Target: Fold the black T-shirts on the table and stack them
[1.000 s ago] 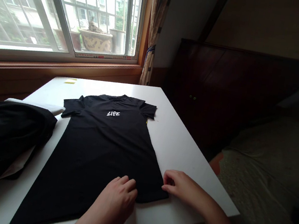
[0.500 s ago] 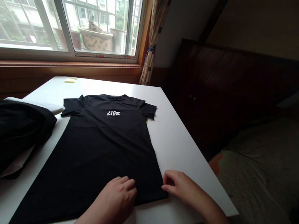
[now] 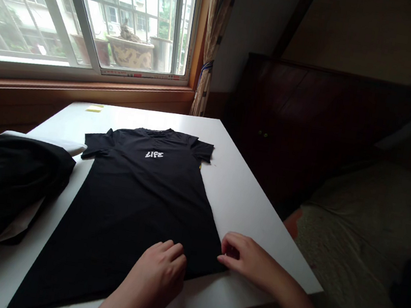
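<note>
The left hand (image 3: 165, 266) is nearest, back upward, over the hem of the black shirt (image 3: 143, 206); its fingers are bent and drawn together, but the tips are hidden, so I cannot tell whether they grip cloth. Just beside it, the right hand (image 3: 239, 254) is at the shirt's lower right corner, thumb and forefinger curved toward each other with a gap inside the curl; whether cloth is pinched at their tips I cannot tell. The shirt lies spread flat on the white table (image 3: 248, 201), hem toward the person, collar away, both short sleeves out, a few shallow creases across the body. To its left is a dark heap (image 3: 12, 176), with a white cloth (image 3: 48, 142) showing behind it, near the left sleeve. To the right of the table, in shadow, is a greyish cover (image 3: 358, 218). Farther up the shirt, white print (image 3: 154, 155) marks the chest. A yellow slip (image 3: 94, 108) lies near the table's far left corner. Beyond stand a dark red cabinet (image 3: 271, 102), a tied curtain (image 3: 209, 46) and a barred window (image 3: 148, 17), with a patterned pot (image 3: 130, 53) behind the glass.
</note>
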Available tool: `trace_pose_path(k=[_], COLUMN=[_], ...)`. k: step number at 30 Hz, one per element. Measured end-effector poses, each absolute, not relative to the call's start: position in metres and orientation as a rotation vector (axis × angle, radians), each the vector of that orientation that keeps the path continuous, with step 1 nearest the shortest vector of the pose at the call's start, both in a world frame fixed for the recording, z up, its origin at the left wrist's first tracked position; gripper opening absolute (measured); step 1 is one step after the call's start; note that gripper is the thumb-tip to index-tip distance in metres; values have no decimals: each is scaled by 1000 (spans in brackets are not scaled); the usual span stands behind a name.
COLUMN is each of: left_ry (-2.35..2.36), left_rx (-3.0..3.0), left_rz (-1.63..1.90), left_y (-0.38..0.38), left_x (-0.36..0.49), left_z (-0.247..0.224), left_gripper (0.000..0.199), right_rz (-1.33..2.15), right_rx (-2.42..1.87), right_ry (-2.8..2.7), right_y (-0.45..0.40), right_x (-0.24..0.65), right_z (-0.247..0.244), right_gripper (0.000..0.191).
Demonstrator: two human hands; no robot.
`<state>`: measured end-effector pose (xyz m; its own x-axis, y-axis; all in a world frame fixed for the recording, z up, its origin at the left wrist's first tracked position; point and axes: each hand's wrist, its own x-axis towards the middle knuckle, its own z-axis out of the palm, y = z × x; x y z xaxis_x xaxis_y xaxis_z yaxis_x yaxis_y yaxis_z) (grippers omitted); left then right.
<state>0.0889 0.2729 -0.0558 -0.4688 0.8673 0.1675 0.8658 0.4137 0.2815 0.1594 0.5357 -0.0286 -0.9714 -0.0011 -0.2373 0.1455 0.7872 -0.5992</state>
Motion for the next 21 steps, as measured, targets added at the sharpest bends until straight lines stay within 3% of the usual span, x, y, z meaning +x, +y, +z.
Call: trace_pose_path(k=[5, 12, 21], left_ry=[2653, 2589, 2592], left_rx=[1615, 1524, 1736], left_rz=[762, 1123, 923], left_y=[272, 267, 273], left_x=[88, 88, 91], left_z=[-56, -59, -58], left_gripper=[23, 22, 21], right_rz=[-872, -563, -542], right_rx=[-86, -220, -394], right_ry=[2860, 3136, 3498], right_y=[519, 506, 525], right_x=[169, 174, 195], right_z=[-28, -49, -66], right_gripper=[22, 25, 31])
